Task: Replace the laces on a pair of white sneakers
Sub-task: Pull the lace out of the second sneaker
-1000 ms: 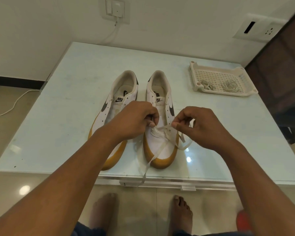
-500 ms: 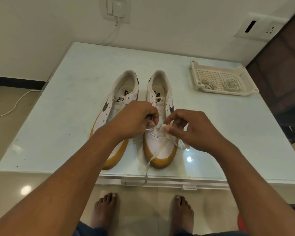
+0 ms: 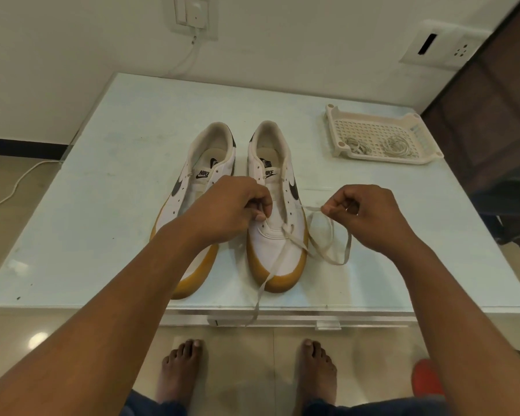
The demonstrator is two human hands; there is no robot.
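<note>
Two white sneakers with tan soles stand side by side on the pale table [image 3: 96, 205], toes toward me. The left sneaker [image 3: 192, 187] is partly covered by my left arm. My left hand [image 3: 231, 208] pinches the left eyelet edge of the right sneaker [image 3: 278, 244] near its lowest holes. A white lace [image 3: 327, 250] runs through the lowest eyelets; one end trails over the toe and off the table's front edge. My right hand [image 3: 364, 214] pinches the other end to the right of the shoe, with a slack loop lying on the table.
A cream perforated tray [image 3: 415, 136] at the back right of the table holds coiled white laces [image 3: 397, 145]. The wall behind carries a switch plate with a hanging cord. My bare feet stand on the tiled floor below the table's front edge. A dark cabinet is at the right.
My right hand has pulled its lace end out to the right, away from the shoe, drawing a loop onto the table. My left hand stays on the right sneaker.
</note>
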